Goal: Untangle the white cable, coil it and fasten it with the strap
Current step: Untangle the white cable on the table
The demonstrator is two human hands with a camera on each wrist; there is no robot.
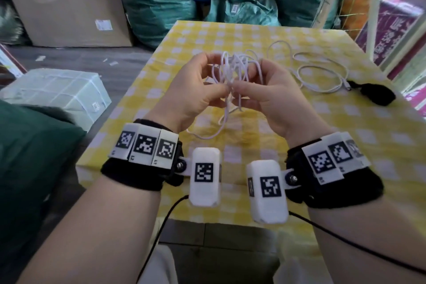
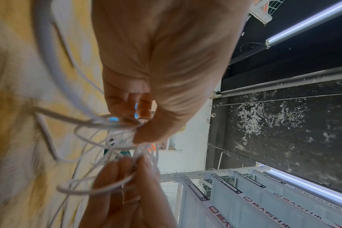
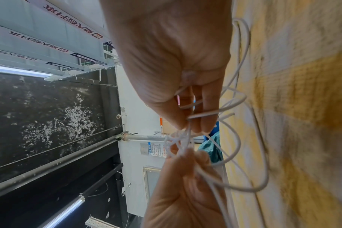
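A tangled white cable [image 1: 232, 71] hangs in a knot of loops above the yellow checked table [image 1: 253, 168]. My left hand [image 1: 216, 80] pinches strands of the tangle between thumb and fingers, and my right hand [image 1: 247, 80] pinches it from the other side. The two thumbs nearly meet. In the left wrist view the left hand [image 2: 140, 125] grips the cable [image 2: 100, 143]; the right wrist view shows the right hand [image 3: 187, 125] pinching the knot [image 3: 178, 140]. The rest of the cable [image 1: 322, 71] lies in loose loops on the table, ending near a black strap [image 1: 378, 94].
A large cardboard box [image 1: 64, 2] and green bags [image 1: 161, 2] stand beyond the table. A white wrapped parcel [image 1: 57, 92] lies on the floor at the left. Shelving with printed panels [image 1: 396, 30] borders the table's right side.
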